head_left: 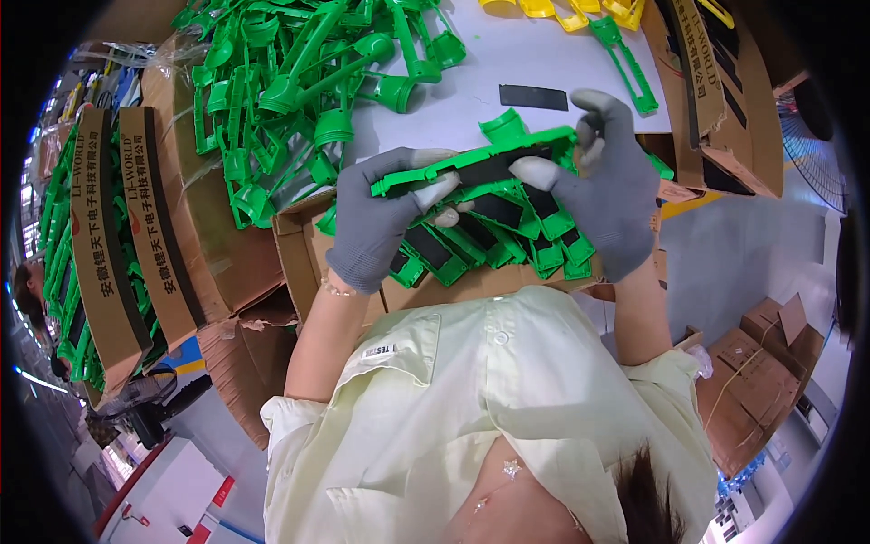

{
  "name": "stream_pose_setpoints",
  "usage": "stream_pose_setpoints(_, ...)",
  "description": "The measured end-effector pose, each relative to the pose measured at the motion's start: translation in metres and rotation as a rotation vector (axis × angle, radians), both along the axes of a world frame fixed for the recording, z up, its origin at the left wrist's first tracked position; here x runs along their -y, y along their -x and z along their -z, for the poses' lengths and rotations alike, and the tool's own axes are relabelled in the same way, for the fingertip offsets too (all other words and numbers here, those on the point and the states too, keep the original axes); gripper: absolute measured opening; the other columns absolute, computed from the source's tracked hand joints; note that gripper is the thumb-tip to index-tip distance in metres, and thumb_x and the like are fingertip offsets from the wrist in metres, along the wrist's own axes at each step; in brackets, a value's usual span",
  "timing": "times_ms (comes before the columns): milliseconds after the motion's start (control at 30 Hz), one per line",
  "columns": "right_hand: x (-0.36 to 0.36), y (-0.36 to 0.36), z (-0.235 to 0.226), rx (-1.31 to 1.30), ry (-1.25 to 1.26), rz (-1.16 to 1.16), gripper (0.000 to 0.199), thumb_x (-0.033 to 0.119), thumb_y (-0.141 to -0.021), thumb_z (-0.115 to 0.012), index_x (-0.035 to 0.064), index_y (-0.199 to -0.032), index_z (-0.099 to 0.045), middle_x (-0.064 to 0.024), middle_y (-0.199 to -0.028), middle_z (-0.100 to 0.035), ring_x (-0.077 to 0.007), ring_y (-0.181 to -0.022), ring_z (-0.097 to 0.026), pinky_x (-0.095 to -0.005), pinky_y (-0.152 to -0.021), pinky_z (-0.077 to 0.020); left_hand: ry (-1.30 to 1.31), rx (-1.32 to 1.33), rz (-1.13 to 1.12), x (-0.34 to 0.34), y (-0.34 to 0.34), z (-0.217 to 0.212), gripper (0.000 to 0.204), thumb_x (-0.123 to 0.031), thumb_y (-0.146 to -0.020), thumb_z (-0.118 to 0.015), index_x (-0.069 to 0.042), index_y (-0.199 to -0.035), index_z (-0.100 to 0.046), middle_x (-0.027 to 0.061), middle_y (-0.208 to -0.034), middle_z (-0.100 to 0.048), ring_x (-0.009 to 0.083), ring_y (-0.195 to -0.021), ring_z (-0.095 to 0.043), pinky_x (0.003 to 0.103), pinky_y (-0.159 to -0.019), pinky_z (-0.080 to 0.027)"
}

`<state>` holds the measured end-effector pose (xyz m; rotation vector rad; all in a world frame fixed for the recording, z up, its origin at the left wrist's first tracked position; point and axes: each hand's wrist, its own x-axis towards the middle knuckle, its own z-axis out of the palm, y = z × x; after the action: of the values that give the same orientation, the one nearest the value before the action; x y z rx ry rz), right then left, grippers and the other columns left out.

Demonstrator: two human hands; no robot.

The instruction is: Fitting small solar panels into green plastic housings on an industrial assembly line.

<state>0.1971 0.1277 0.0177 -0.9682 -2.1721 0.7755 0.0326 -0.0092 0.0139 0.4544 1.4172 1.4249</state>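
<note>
In the head view, your landmark is the open brown cardboard box point(408, 296) just in front of your chest. Above it you hold a long green plastic tray-like piece with a black strip inside point(480, 156), tilted with its right end farther from you. Your left hand point(373, 213), in a grey glove with pale fingertips, pinches the piece's left end, thumb on the near side. Your right hand point(609, 195), gloved alike, lays its thumb on the black strip, while its forefinger is raised and curled at the right end; whether the other fingers grip, you cannot tell from here.

Inside the box lie similar green pieces with black strips point(444, 256). Beyond the box, on a white tabletop point(453, 100), lies a flat black rectangular strip point(533, 97). Beyond the box and to its left is a heap of bare green plastic parts point(299, 82); beyond it to the right, yellow plastic parts point(571, 14).
</note>
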Motion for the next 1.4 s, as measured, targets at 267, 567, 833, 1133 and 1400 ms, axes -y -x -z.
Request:
stream_pose_setpoints(267,0.028,-0.056,0.023,0.214,0.403,-0.233,0.021,0.02,-0.08,-0.07,0.0015,-0.089,-0.065,-0.0026,-0.058,-0.056,-0.006,-0.055,-0.054,-0.0237,-0.049,-0.0411,0.184,0.034,0.289,-0.001,-0.011,0.013,0.02,-0.001,-0.082,-0.066,0.002,-0.101,-0.065,0.0086,-0.086,-0.066,0.0151,-0.066,-0.067,0.022,-0.052,-0.055)
stream_pose_setpoints(567,0.035,-0.071,0.025,0.251,0.697,0.077,0.031,0.031,-0.084,-0.065,-0.0002,-0.086,-0.065,-0.0048,-0.061,-0.057,-0.0087,-0.054,-0.052,-0.0264,-0.051,-0.0403,-0.077,-0.207,0.345,-0.024,-0.012,0.035,0.041,-0.01,-0.078,-0.072,0.002,-0.113,-0.055,0.009,-0.104,-0.062,0.0171,-0.098,-0.061,0.029,-0.078,-0.052)
stream_pose_setpoints(833,0.022,-0.056,0.078,0.079,0.004,-0.007,0.031,0.021,-0.089,-0.058,0.0089,-0.118,-0.06,-0.0102,-0.102,-0.065,-0.0227,-0.082,-0.064,-0.031,-0.072,-0.0478,-0.288,-1.5,0.458,-0.02,-0.038,0.087,0.032,-0.021,-0.076,-0.066,-0.007,-0.103,-0.058,0.011,-0.096,-0.059,0.0294,-0.099,-0.054,0.043,-0.093,-0.038)
stream_pose_setpoints(1133,0.064,-0.091,0.051,0.435,0.177,0.081,0.036,0.017,-0.087,-0.057,0.0197,-0.123,-0.057,-0.0148,-0.081,-0.061,-0.0309,-0.074,-0.061,-0.038,-0.064,-0.0468,-0.782,-1.362,0.845,-0.023,-0.028,0.099,0.032,-0.009,-0.068,-0.061,-0.005,-0.099,-0.059,0.0101,-0.091,-0.058,0.0286,-0.09,-0.055,0.044,-0.092,-0.041)
stream_pose_setpoints(1400,0.039,-0.092,0.054,0.567,0.023,0.034,0.035,0.018,-0.086,-0.056,0.0167,-0.121,-0.058,-0.0164,-0.091,-0.063,-0.0324,-0.078,-0.062,-0.0396,-0.068,-0.0476,-1.055,-1.381,0.981,-0.044,-0.021,0.096,0.017,-0.013,-0.065,-0.06,-0.004,-0.078,-0.056,0.0082,-0.074,-0.051,0.0275,-0.085,-0.055,0.044,-0.094,-0.042)
